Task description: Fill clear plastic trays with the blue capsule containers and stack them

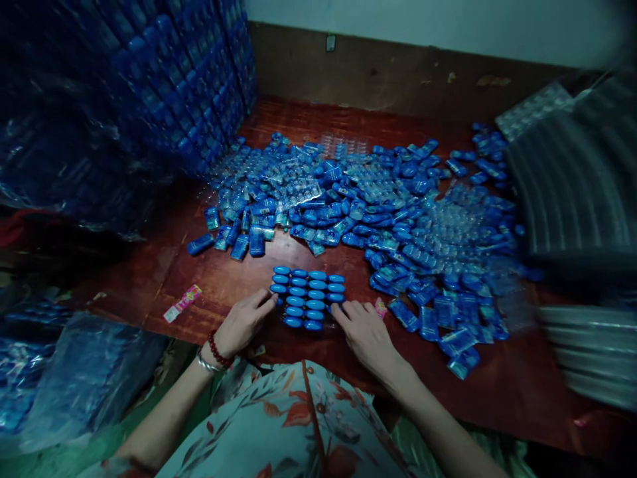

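Observation:
In front of me on the table, small glossy blue oval cases [297, 292] lie in four neat columns, with clear plastic glimpsed at their edges. The two middle columns reach closer to me than the outer ones. My left hand [249, 318], with a red bead bracelet and a silver bangle at the wrist, is at the left side of the columns. Its fingers are closed, and a bit of blue case shows at the tips. Opposite it, my right hand [361, 325] has its fingertips pinched on another blue case at the right side. Both held cases are mostly hidden.
A wide heap of loose blue cases [348, 219], with clear blister trays [298, 192] among them, covers the table's far part and right. Wrapped blue packs [189, 79] stand stacked at left. Nested clear trays [582, 172] rise at right. A pink strip [182, 303] lies left.

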`<move>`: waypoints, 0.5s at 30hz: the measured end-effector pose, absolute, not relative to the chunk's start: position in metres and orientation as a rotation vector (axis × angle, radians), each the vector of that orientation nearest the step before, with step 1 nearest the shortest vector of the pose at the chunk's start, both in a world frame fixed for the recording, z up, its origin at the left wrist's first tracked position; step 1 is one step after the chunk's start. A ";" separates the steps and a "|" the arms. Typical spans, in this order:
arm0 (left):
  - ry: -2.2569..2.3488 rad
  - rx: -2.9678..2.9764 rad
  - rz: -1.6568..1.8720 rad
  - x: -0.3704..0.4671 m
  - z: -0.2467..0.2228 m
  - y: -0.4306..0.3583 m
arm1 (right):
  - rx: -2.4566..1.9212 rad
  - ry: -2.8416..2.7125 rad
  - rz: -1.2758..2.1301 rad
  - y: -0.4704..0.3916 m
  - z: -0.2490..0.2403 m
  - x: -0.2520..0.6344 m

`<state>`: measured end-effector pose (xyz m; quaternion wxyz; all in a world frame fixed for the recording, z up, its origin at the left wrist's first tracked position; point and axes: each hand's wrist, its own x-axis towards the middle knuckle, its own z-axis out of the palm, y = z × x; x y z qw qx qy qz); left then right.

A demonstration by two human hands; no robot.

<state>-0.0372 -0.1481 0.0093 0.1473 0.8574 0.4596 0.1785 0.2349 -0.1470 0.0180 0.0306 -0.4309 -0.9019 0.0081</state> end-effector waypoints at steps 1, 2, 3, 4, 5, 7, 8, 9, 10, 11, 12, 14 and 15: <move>1.280 2.495 0.493 -0.037 0.011 -0.147 | -1.352 -2.825 0.021 -0.145 0.022 0.230; 1.249 2.512 0.490 -0.037 0.012 -0.146 | -1.387 -2.860 0.022 -0.144 0.025 0.225; 1.231 2.528 0.506 -0.036 0.011 -0.145 | -1.421 -2.889 0.031 -0.142 0.027 0.221; 1.226 2.544 0.535 -0.037 0.009 -0.144 | -1.451 -2.908 0.042 -0.141 0.029 0.217; 1.232 2.561 0.572 -0.037 0.005 -0.142 | -1.474 -2.918 0.052 -0.140 0.030 0.214; 1.256 2.594 0.666 -0.039 -0.005 -0.139 | -1.484 -2.913 0.042 -0.141 0.030 0.212; 1.281 2.609 0.721 -0.040 -0.010 -0.138 | -1.482 -2.893 0.020 -0.142 0.029 0.213; 1.303 2.623 0.769 -0.041 -0.015 -0.136 | -1.480 -2.858 -0.008 -0.144 0.026 0.215; 1.318 2.631 0.819 -0.042 -0.019 -0.134 | -1.475 -2.809 -0.035 -0.146 0.024 0.218; 1.323 2.626 0.869 -0.042 -0.022 -0.132 | -1.465 -2.750 -0.053 -0.148 0.021 0.222; 1.326 2.596 0.920 -0.042 -0.024 -0.129 | -1.454 -2.681 -0.060 -0.149 0.018 0.228; 1.381 2.425 1.040 -0.042 -0.025 -0.121 | -1.468 -2.509 -0.077 -0.149 0.013 0.246; 1.445 2.311 1.103 -0.043 -0.025 -0.115 | -1.507 -2.414 -0.095 -0.146 0.012 0.257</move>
